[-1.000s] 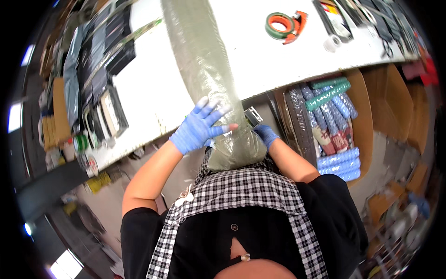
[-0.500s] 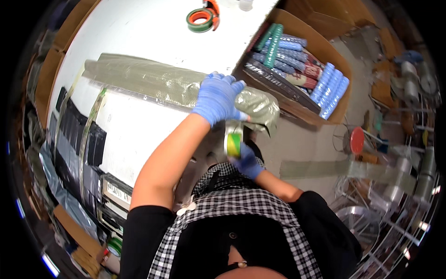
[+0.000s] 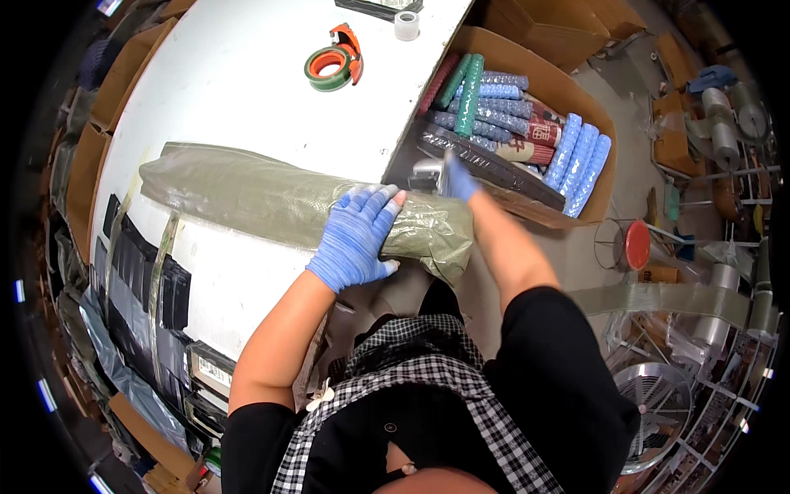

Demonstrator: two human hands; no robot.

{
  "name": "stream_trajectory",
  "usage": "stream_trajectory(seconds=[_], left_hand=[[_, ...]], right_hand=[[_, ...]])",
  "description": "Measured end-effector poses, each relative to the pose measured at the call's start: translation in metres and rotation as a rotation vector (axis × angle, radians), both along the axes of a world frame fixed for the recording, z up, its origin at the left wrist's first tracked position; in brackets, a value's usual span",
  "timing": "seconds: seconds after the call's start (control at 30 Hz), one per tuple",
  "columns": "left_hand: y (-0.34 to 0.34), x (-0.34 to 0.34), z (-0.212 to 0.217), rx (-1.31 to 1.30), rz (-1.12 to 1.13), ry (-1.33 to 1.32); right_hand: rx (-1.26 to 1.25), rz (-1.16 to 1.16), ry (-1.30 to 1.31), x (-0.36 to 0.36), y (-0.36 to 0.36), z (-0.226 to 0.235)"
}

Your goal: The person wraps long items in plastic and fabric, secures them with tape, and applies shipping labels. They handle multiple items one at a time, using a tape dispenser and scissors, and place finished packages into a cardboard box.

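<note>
A long olive-green plastic package (image 3: pixel 247 195) lies across the tabletop (image 3: pixel 239 90), its crumpled end jutting past the edge. The left hand (image 3: pixel 350 239) presses on it palm down, fingers slightly parted, thumb out. The blurred right hand (image 3: pixel 461 179) is near that end, beside a silvery object (image 3: pixel 426 174); its grip cannot be told. Maroon-and-cream rolls (image 3: pixel 541 132) in a carton (image 3: pixel 547 78) bear printed characters; a white barcode label (image 3: pixel 216 370) marks a black packet.
</note>
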State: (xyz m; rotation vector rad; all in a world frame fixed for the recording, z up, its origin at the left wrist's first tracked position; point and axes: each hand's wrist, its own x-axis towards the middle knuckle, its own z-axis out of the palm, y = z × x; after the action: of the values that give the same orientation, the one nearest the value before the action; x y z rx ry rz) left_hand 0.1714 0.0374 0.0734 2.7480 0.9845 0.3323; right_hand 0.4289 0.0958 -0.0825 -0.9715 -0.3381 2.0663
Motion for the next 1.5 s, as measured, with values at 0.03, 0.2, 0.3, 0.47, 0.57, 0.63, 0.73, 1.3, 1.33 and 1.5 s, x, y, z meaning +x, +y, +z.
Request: stream_trajectory(seconds=[0.03,0.2,0.3,0.47,0.57,0.63,0.73,1.3,1.33,1.5], left_hand=[[0.005,-0.001,-0.005,0.016,0.031,0.053],[0.043,0.008,-0.003,-0.153,0.097,0.269],[0.041,0.012,0.0,-0.085,0.094,0.264],[0.014,0.005,-0.014,0.14,0.071,0.024],[0.023,0.011,-0.015,0.052,0.104,0.11],[0.035,0.012,-0.003,-0.057,0.13,0.192],[0.047,0.01,-0.003,-0.163,0.15,0.265],[0.038,0.01,-0.006,-0.097,0.166,0.129],[0.037,0.013,-0.003,-0.081,0.149,0.135],[0.017,0.01,-0.008,0.067,0.154,-0.007]], right_hand=[[-0.128,0.024,-0.002,-0.02,-0.038,-0.019],[0.193,0.261,-0.088,-0.078,-0.24,0.086],[0.535,-0.083,-0.116,-0.055,-0.177,0.201],[0.363,-0.249,-0.212,-0.006,0.023,0.146],[-0.329,-0.14,-0.088,-0.012,-0.04,0.016],[-0.258,-0.05,-0.111,-0.044,-0.138,0.004],[0.084,0.082,-0.206,-0.058,-0.232,0.101],[0.454,0.028,-0.251,-0.023,-0.229,0.149],[0.582,-0.063,-0.367,-0.012,-0.206,0.19],[0.927,-0.203,-0.949,0.008,-0.022,0.228]])
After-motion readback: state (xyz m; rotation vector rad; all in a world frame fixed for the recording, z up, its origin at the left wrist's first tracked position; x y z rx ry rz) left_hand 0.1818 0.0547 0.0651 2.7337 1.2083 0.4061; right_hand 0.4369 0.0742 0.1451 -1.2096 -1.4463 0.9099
